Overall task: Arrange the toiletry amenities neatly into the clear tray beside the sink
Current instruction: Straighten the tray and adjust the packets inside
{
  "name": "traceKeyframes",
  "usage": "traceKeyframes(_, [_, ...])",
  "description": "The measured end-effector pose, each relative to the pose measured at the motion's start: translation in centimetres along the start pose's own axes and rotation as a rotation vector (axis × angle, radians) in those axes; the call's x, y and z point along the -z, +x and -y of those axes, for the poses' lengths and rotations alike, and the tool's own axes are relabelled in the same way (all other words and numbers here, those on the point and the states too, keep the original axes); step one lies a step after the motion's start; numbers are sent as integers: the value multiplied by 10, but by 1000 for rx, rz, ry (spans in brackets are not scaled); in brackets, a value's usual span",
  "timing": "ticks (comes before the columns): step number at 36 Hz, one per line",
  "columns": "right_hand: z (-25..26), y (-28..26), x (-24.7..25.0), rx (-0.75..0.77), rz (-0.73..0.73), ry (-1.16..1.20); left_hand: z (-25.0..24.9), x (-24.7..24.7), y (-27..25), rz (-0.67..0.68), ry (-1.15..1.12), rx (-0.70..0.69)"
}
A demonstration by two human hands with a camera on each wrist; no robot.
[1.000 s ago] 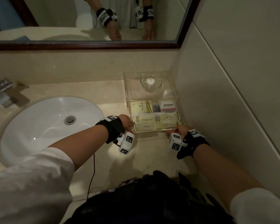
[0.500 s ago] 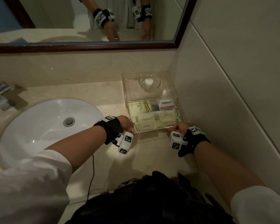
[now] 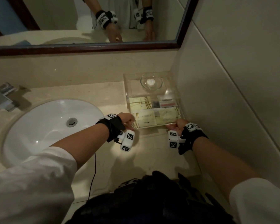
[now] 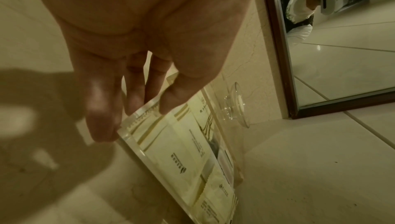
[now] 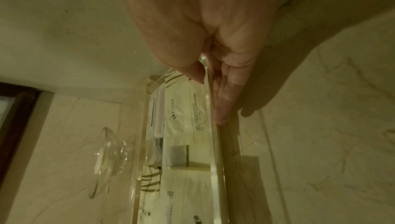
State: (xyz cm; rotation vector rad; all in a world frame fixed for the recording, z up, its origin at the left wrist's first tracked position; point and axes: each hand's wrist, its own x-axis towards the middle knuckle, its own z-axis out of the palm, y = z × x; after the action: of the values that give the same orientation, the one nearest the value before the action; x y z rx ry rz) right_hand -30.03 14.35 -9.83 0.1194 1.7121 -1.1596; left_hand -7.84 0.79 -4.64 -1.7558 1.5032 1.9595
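My left hand and right hand still pinch the clear tray's front corners. Packets inside, glass dish behind. Tray unmoved on tabletop, between sink and wall.

White basin, chrome faucet, dark-framed mirror above beige countertop.

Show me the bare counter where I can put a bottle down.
Free: the counter strip between the two wrists, in front of the tray, and the patch between sink rim and tray, up to the backsplash. Crowded: the tray's front, packed with sachets, each near corner pinched by the left hand and right hand; a glass dish sits behind.
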Motion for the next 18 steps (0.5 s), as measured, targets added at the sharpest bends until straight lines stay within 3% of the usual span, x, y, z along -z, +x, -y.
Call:
traceKeyframes(6, [6,8,1,22,21,16,-7,-5,7,39,-169,43])
traceKeyframes(18, [11,19,-8,44,44,113,-15,-1,28,-63,-105,12])
